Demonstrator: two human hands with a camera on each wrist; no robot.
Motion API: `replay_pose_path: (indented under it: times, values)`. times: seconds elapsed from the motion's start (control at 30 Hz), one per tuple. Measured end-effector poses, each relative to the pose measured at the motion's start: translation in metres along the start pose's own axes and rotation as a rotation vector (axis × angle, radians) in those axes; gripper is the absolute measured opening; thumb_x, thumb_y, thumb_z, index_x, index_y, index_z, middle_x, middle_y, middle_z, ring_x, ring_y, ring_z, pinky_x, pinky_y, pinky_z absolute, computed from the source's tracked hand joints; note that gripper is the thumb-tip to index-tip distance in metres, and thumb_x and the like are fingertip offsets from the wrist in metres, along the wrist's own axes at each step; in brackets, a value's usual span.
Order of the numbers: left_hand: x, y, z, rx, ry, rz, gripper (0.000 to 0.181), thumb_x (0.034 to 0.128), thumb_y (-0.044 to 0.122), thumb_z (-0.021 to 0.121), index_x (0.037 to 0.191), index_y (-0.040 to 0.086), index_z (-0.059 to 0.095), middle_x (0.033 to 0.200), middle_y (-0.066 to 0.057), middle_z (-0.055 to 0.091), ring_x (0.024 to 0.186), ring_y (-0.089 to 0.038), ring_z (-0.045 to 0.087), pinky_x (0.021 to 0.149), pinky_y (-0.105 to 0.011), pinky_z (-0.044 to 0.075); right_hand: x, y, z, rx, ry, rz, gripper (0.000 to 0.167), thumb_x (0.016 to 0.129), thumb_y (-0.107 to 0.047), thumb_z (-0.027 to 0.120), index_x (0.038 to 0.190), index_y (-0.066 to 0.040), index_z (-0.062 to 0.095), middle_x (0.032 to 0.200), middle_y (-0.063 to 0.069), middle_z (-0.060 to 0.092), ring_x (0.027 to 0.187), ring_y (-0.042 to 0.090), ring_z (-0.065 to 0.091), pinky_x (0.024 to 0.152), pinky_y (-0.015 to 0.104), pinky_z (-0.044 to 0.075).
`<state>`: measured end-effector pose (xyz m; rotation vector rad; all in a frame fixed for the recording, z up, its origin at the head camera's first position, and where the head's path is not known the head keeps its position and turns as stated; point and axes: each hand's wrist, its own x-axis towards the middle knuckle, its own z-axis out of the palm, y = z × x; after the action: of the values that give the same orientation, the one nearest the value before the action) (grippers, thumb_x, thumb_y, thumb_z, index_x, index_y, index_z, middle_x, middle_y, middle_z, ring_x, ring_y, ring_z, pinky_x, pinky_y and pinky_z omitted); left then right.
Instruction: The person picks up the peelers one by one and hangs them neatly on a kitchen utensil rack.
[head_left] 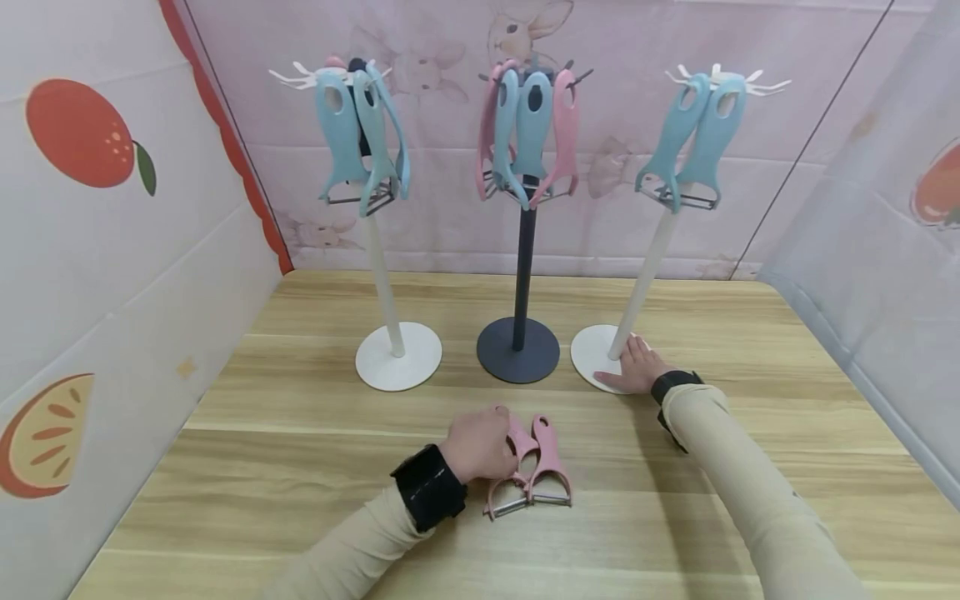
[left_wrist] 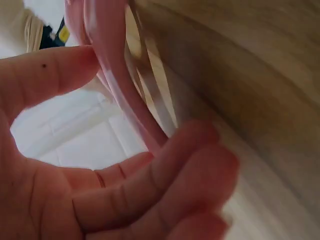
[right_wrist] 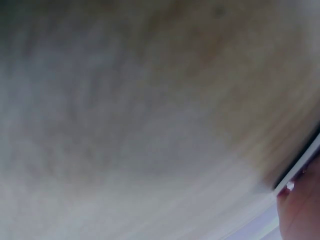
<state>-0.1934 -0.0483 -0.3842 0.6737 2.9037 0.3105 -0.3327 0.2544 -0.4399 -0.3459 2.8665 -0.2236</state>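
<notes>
My left hand (head_left: 480, 443) pinches a pink peeler (head_left: 521, 437) by its handle, low over the table. In the left wrist view, the thumb (left_wrist: 75, 67) and fingertips lie on either side of the pink peeler (left_wrist: 112, 45). Right beside it is a second pink peeler (head_left: 550, 454), its blade toward me. My right hand (head_left: 637, 368) rests on the round base of the right white stand (head_left: 591, 354), fingers extended beside the pole. From that stand's top hang light blue peelers (head_left: 716, 133). Only a bit of the right hand (right_wrist: 302, 205) shows in the blurred right wrist view.
A dark grey stand (head_left: 517, 350) holds blue and pink peelers (head_left: 566, 125) in the middle. To its left a white stand (head_left: 397, 358) carries several blue peelers (head_left: 341, 137) and something black. Patterned cloth walls (head_left: 637, 233) enclose the wooden table (head_left: 300, 467).
</notes>
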Motion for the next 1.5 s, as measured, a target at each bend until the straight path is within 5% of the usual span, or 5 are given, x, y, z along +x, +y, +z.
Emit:
replay_pose_path:
  times: [0.2,0.6,0.83,1.13,1.5]
  values:
    - [-0.002,-0.015,-0.005,-0.025,-0.053,-0.006,0.047,0.0633,0.017,0.068,0.105,-0.001,0.057,0.066,-0.001,0.051,0.057,-0.015,0.047,0.046,-0.026,0.038,-0.001,-0.001,0.000,0.010,0.000,0.000,0.105,0.082,-0.067,0.039,0.136,0.019,0.013,0.142,0.038,0.006,0.131,0.049,0.006,0.104,0.057,0.011]
    - [-0.006,-0.026,-0.013,-0.087,0.021,-0.003,0.023,0.0666,0.012,0.070,0.075,0.009,0.049,0.062,0.000,0.045,0.057,-0.016,0.044,0.050,-0.028,0.037,0.000,0.000,0.001,0.016,0.008,0.003,0.096,0.086,-0.057,0.045,0.136,0.019,0.014,0.141,0.038,0.008,0.131,0.049,0.008,0.104,0.057,0.012]
    - [-0.004,-0.023,-0.024,-0.131,0.129,0.027,0.036,0.0679,0.012,0.069,0.099,0.002,0.055,0.073,-0.004,0.055,0.061,-0.017,0.052,0.051,-0.030,0.044,-0.002,-0.002,-0.001,0.010,0.020,-0.004,0.099,0.084,-0.060,0.044,0.135,0.020,0.016,0.140,0.039,0.010,0.130,0.050,0.009,0.104,0.057,0.013]
    - [0.008,-0.006,-0.043,-0.287,0.324,0.237,0.053,0.0723,0.008,0.062,0.123,0.005,0.048,0.058,0.003,0.048,0.046,-0.007,0.044,0.041,-0.018,0.036,0.002,0.001,0.002,0.016,0.023,-0.009,0.106,0.081,-0.068,0.039,0.135,0.020,0.015,0.141,0.038,0.008,0.130,0.050,0.007,0.104,0.058,0.012]
    - [0.063,0.047,-0.115,-0.480,0.638,0.619,0.047,0.0851,-0.002,0.052,0.131,-0.004,0.040,0.074,-0.008,0.058,0.056,-0.009,0.049,0.051,-0.014,0.037,0.004,0.005,0.006,0.018,0.057,-0.035,0.102,0.082,-0.066,0.040,0.135,0.019,0.017,0.140,0.039,0.010,0.129,0.052,0.009,0.102,0.060,0.014]
